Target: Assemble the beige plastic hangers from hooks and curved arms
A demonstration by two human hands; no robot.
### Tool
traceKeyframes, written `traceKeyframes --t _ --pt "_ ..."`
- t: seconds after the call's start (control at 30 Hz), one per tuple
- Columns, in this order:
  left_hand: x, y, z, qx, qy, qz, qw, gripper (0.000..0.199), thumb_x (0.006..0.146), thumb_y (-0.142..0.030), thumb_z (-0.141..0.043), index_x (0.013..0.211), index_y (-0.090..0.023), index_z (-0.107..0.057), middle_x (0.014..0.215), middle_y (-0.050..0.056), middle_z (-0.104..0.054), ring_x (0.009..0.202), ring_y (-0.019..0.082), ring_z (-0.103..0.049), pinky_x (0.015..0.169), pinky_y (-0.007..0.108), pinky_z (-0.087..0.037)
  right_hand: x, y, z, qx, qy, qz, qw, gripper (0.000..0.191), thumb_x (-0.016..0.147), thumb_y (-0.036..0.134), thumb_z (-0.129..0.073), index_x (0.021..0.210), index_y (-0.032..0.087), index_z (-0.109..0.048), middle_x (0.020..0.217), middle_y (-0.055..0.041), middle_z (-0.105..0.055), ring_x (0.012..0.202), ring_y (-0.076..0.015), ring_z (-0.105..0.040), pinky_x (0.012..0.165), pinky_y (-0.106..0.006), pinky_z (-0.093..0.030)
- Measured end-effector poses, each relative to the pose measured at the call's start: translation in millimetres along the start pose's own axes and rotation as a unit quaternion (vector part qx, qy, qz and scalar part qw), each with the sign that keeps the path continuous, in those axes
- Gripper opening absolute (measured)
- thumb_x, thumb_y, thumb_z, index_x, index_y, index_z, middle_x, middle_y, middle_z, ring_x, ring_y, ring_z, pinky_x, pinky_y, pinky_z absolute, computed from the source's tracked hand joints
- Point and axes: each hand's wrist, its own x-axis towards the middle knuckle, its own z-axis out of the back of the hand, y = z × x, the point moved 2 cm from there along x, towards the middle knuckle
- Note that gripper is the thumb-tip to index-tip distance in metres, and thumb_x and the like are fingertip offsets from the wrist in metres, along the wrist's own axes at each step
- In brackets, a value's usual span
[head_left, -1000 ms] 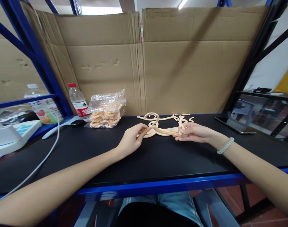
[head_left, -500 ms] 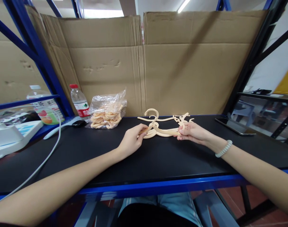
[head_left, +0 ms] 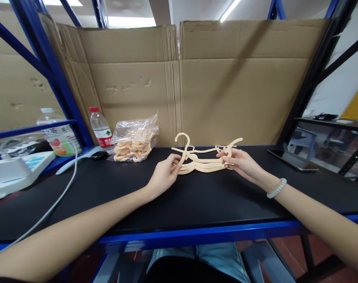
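Note:
A cream hanger (head_left: pixel 207 160) with its hook up at the left is held between my two hands, above the black table top (head_left: pixel 196 204). My left hand (head_left: pixel 165 175) is closed on its left end. My right hand (head_left: pixel 240 163) pinches its right end, where a curved cream piece sticks up. Just beneath lie more stacked cream hangers (head_left: pixel 208 169), partly hidden by the held one. Behind them another thin hanger (head_left: pixel 202 151) lies near the cardboard, with small cream pieces by my right fingers.
A clear bag of cream pieces (head_left: pixel 133 146), a red-capped bottle (head_left: pixel 101 129) and a brush (head_left: pixel 79 158) stand or lie at the left. A white power strip (head_left: pixel 28 173) with a cable is farther left. A phone (head_left: pixel 292 160) lies at the right. Cardboard (head_left: pixel 240 90) rises behind.
The held hanger has turned, its hook moving left and its body showing more face-on. The curved piece at my right hand now points further right. My left hand has hardly moved.

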Motion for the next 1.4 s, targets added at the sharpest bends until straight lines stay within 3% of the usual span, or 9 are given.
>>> traceKeyframes --t 0.1,0.3,0.43,0.57,0.67,0.8,0.93,1.17,1.4 --pt "2 5 0.2 -0.016 -0.012 0.029 0.999 0.017 0.083 -0.026 -0.054 0.099 -0.019 -0.054 0.079 0.001 -0.065 0.072 0.015 -0.064 0.067 0.025 -0.049 1 1 2 -0.009 -0.018 0.024 1.0 0.028 0.061 0.03 -0.083 0.077 0.015 -0.065 0.081 -0.0003 -0.058 0.057 -0.0067 -0.047 0.054 -0.024 -0.041" --pt "3 8 1.6 -0.024 -0.011 0.045 0.999 0.017 0.082 -0.025 -0.053 0.097 -0.018 -0.054 0.077 0.001 -0.064 0.07 0.015 -0.063 0.063 0.025 -0.049 5 1 5 0.036 -0.016 0.021 0.999 0.025 0.065 0.031 -0.079 0.082 0.017 -0.069 0.075 -0.0009 -0.057 0.062 -0.0101 -0.048 0.055 -0.025 -0.041" --pt "3 6 2.5 0.02 -0.005 0.019 1.0 0.015 0.081 -0.023 -0.053 0.095 -0.018 -0.057 0.085 0.003 -0.064 0.071 0.015 -0.062 0.066 0.027 -0.049 13 5 27 0.02 -0.038 0.003 0.999 0.025 0.064 0.032 -0.078 0.082 0.018 -0.067 0.072 -0.0003 -0.058 0.059 -0.0106 -0.049 0.057 -0.026 -0.043" --pt "2 7 0.0 0.055 0.013 -0.035 0.998 0.01 0.079 -0.019 -0.054 0.088 -0.018 -0.058 0.082 0.003 -0.062 0.076 0.017 -0.06 0.069 0.028 -0.048 19 11 56 -0.087 -0.02 -0.065 0.994 0.033 0.056 0.035 -0.083 0.073 0.016 -0.062 0.062 0.0023 -0.055 0.055 -0.0097 -0.048 0.056 -0.026 -0.042" --pt "-1 7 -3.8 0.074 0.068 -0.068 0.993 0.012 0.077 -0.013 -0.054 0.088 -0.018 -0.057 0.082 0.002 -0.061 0.077 0.017 -0.059 0.069 0.028 -0.047 19 17 69 -0.203 0.016 -0.103 0.973 0.036 0.053 0.038 -0.082 0.074 0.016 -0.063 0.068 -0.0008 -0.061 0.058 -0.0115 -0.053 0.056 -0.026 -0.041" --pt "-4 4 -7.5 0.122 0.128 -0.109 0.978 0.01 0.078 -0.012 -0.056 0.085 -0.019 -0.059 0.085 0.004 -0.063 0.082 0.019 -0.058 0.073 0.03 -0.046 19 22 80 -0.344 0.085 -0.099 0.93 0.029 0.055 0.037 -0.079 0.071 0.017 -0.067 0.069 -0.0025 -0.066 0.065 -0.0147 -0.058 0.061 -0.026 -0.043" --pt "-4 1 -8.6 0.129 0.151 -0.149 0.969 0.012 0.082 -0.01 -0.053 0.087 -0.019 -0.06 0.088 0.004 -0.065 0.085 0.019 -0.058 0.079 0.032 -0.045 21 15 93 -0.44 0.112 -0.119 0.883 0.024 0.055 0.037 -0.076 0.066 0.017 -0.068 0.06 -0.0025 -0.065 0.055 -0.0147 -0.055 0.053 -0.026 -0.04" --pt "-2 4 -6.8 0.162 0.147 -0.148 0.965 0.022 0.082 -0.007 -0.047 0.091 -0.018 -0.063 0.093 0.006 -0.065 0.088 0.02 -0.057 0.08 0.033 -0.046 30 2 99 -0.553 0.041 -0.052 0.831 0.009 0.058 0.026 -0.069 0.063 0.019 -0.067 0.061 -0.0017 -0.066 0.059 -0.0173 -0.059 0.056 -0.027 -0.042" --pt "-1 7 -6.1 0.177 0.145 -0.145 0.962 0.025 0.082 -0.006 -0.046 0.093 -0.017 -0.065 0.094 0.007 -0.065 0.09 0.021 -0.056 0.082 0.034 -0.047 29 -2 85 -0.607 -0.023 0.001 0.795 0.003 0.063 0.018 -0.065 0.065 0.019 -0.066 0.068 -0.0017 -0.068 0.066 -0.018 -0.061 0.061 -0.027 -0.043"
